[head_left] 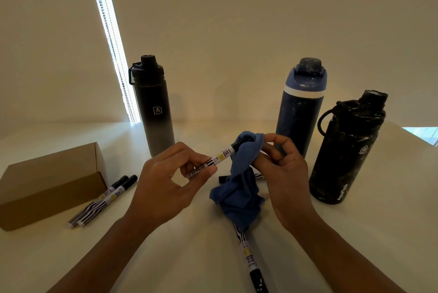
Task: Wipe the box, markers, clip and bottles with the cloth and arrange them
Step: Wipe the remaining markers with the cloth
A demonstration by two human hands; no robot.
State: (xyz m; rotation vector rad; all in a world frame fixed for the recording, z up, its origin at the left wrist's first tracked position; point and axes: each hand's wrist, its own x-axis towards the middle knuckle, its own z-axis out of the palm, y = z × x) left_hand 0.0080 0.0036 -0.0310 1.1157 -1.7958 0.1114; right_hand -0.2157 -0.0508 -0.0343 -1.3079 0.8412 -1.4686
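My left hand (170,181) pinches a striped marker (214,160) near its rear end, above the table. My right hand (282,174) holds a blue cloth (239,188) wrapped round the marker's black tip; the rest of the cloth hangs to the table. Two markers (104,200) lie beside a brown cardboard box (47,186) at the left. Another marker (251,259) lies near the front edge, partly under the cloth. A dark object (222,178) shows behind the cloth. Three bottles stand at the back: a black one (154,105), a blue one (301,108), a speckled black one (348,150).
The white table (355,233) meets a plain wall at the back. A bright strip of window blind (111,39) runs down the wall at the left.
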